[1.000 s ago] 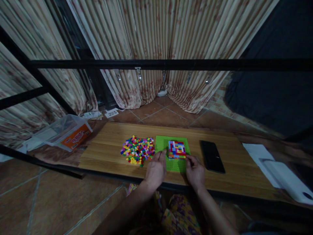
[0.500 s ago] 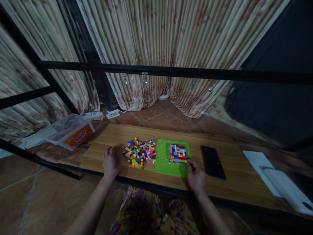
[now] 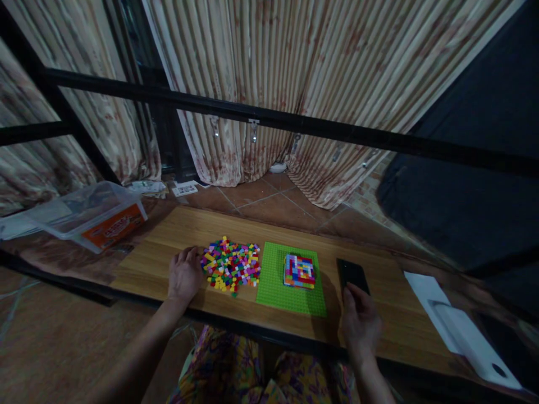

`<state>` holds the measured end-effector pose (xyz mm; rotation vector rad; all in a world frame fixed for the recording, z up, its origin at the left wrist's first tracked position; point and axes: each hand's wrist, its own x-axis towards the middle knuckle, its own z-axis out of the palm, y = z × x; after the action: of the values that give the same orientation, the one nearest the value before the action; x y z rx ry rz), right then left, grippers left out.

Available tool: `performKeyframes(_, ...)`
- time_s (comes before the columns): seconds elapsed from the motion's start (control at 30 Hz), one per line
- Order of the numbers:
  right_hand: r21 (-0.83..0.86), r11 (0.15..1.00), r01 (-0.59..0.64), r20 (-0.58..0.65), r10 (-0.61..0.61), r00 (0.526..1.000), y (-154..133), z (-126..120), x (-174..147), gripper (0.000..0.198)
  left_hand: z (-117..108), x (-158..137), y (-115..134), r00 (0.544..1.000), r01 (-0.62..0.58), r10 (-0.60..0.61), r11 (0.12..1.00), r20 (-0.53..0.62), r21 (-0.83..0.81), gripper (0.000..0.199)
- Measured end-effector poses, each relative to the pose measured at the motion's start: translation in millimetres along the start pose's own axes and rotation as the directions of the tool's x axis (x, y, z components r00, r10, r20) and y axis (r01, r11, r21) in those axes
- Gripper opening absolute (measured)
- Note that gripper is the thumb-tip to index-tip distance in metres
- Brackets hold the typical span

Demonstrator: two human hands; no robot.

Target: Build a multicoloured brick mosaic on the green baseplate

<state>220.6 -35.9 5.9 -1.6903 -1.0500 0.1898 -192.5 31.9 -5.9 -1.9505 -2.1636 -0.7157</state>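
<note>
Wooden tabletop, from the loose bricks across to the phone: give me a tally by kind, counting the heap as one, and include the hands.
Brick heap: 1 (single bricks too small to count)
Green baseplate: 1
Brick build: 1
Black phone: 1
Hands: 2 (left hand, right hand)
Total: 6

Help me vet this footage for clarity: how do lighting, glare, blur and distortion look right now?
Head view: dim overall, the dark shape at right nearly featureless; head view: no strong glare on the phone; head view: lettering on the label soft, bricks lacking fine detail; head view: the white object at lower right looks stretched.
</note>
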Motion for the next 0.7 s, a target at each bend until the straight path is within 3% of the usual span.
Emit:
performKeyframes(0.2, -0.037, 0.996, 0.081, 0.062, -0.079, 0.995, -26, 15, -14, 0.037, -5, -2, 9, 0.999, 0.041, -0.041, 0.999, 0.023, 0.007, 0.036)
performKeyframes(0.3, 0.041, 0.988, 0.148, 0.194, -0.153, 0.969, -49, 26, -26, 0.032, -6, -3, 12, 0.997, 0.065, -0.066, 0.997, 0.043, 0.032, 0.036)
performKeyframes(0.4, 0.143, 0.957, 0.253, 0.417, -0.290, 0.861, -71, 48, -48, 0.028, -7, -5, 15, 0.996, 0.068, -0.069, 0.997, 0.055, 0.036, 0.036)
performKeyframes(0.5, 0.136, 0.930, 0.341, 0.557, -0.356, 0.750, -82, 73, -67, 0.025, -8, -5, 15, 0.994, 0.086, -0.086, 0.996, 0.065, 0.016, 0.036)
performKeyframes(0.57, 0.114, 0.916, 0.384, 0.591, -0.373, 0.715, -84, 87, -75, 0.024, -9, -6, 15, 0.993, 0.095, -0.096, 0.995, 0.066, 0.006, 0.035)
performKeyframes(0.7, 0.064, 0.891, 0.450, 0.593, -0.396, 0.701, -81, 104, -76, 0.025, -8, -6, 16, 0.995, 0.089, -0.089, 0.996, 0.043, 0.000, 0.034)
